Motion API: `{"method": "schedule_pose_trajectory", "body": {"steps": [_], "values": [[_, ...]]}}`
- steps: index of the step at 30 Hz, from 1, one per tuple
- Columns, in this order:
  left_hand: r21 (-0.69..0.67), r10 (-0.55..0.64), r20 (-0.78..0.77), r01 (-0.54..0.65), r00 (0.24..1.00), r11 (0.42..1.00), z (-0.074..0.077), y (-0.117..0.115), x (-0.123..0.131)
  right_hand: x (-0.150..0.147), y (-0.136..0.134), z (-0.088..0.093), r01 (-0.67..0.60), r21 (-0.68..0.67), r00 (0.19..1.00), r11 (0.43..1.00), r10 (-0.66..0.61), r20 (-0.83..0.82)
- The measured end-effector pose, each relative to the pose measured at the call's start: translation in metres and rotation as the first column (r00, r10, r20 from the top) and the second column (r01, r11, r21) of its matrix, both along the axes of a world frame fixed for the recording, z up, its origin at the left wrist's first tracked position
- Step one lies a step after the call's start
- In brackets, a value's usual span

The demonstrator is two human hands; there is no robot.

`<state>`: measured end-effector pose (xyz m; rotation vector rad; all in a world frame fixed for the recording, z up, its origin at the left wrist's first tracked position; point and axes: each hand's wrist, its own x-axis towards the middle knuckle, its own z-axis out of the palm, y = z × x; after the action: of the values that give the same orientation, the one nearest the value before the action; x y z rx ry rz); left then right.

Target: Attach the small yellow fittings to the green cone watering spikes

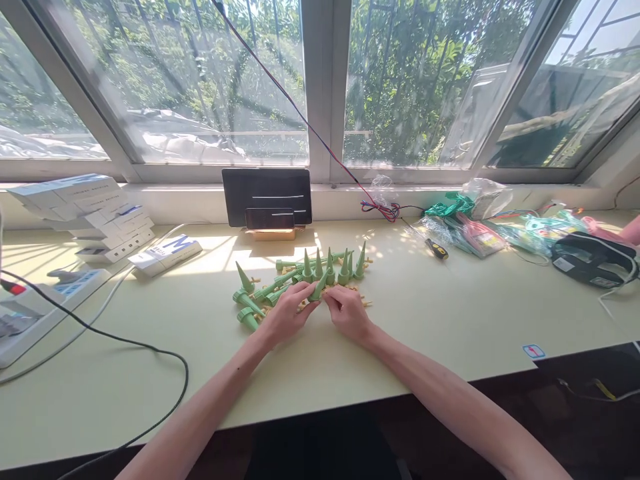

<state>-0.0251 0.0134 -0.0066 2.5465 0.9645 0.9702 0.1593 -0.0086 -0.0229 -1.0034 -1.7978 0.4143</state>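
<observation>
My left hand (291,312) is closed on a green plastic plant watering spike (319,288), held tilted with its tip up and to the right. Close beside it, my right hand (349,312) is pinched at the spike's right side; what its fingers grip is too small to make out. Just beyond both hands, several green spikes stand upright, among them one (360,261) at the right end. More spikes (247,317) lie on their sides to the left. Small tan plastic pieces (367,304) are scattered between and around them.
A tablet (267,193) with a phone leans by the window. White boxes (95,213) are stacked at left, near a power strip (50,313) and cables. Plastic bags (480,233), a yellow-black tool (437,249) and a black device (590,259) lie at right. Another person's arm (631,231) shows at the right edge.
</observation>
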Motion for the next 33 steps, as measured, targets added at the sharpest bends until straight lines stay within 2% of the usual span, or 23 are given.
{"method": "schedule_pose_trajectory", "body": {"steps": [2, 5, 8, 11, 15, 17, 19, 21, 26, 29, 33], "values": [[-0.008, -0.015, 0.010, 0.015, 1.000, 1.000, -0.0013, 0.0006, 0.0000, -0.0004, -0.0009, 0.0012, -0.041, -0.113, 0.994, 0.993, 0.030, -0.103], [-0.003, -0.023, 0.025, 0.023, 0.999, 1.000, -0.0029, 0.0012, 0.0001, -0.0008, -0.0007, 0.0017, -0.191, -0.296, 0.949, 0.936, 0.098, -0.300], [0.011, -0.025, 0.029, 0.025, 0.999, 1.000, -0.0037, 0.0016, 0.0003, -0.0008, 0.0000, 0.0014, -0.270, -0.364, 0.913, 0.891, 0.117, -0.391], [0.001, -0.022, 0.020, 0.022, 1.000, 1.000, -0.0045, 0.0016, 0.0001, -0.0006, -0.0004, 0.0012, -0.198, -0.326, 0.943, 0.924, 0.090, -0.320], [-0.007, 0.005, -0.009, -0.005, 1.000, 1.000, -0.0044, 0.0009, -0.0003, -0.0006, -0.0012, 0.0011, -0.016, -0.112, 0.996, 0.994, 0.006, -0.091], [0.001, 0.015, -0.012, -0.015, 1.000, 1.000, -0.0033, 0.0003, -0.0001, -0.0007, -0.0011, 0.0013, 0.015, -0.010, 1.000, 1.000, -0.015, -0.027], [0.005, 0.011, -0.004, -0.011, 1.000, 1.000, -0.0020, -0.0001, 0.0004, -0.0009, -0.0012, 0.0018, 0.023, 0.025, 1.000, 0.999, -0.023, -0.014], [0.012, 0.001, 0.009, -0.002, 1.000, 1.000, -0.0015, 0.0001, 0.0008, -0.0010, -0.0015, 0.0023, 0.022, -0.014, 0.999, 1.000, -0.022, -0.036], [0.058, -0.008, 0.033, 0.006, 0.999, 0.998, -0.0042, 0.0027, 0.0009, -0.0011, -0.0016, 0.0030, -0.087, -0.248, 0.978, 0.965, 0.034, -0.208], [0.061, -0.002, 0.038, 0.000, 0.999, 0.998, -0.0066, 0.0036, 0.0016, -0.0016, -0.0010, 0.0036, -0.122, -0.286, 0.962, 0.950, 0.042, -0.269], [0.040, 0.029, 0.043, -0.030, 0.999, 0.999, -0.0061, 0.0023, 0.0043, -0.0030, -0.0018, 0.0070, -0.079, -0.296, 0.962, 0.952, -0.005, -0.273]]}}
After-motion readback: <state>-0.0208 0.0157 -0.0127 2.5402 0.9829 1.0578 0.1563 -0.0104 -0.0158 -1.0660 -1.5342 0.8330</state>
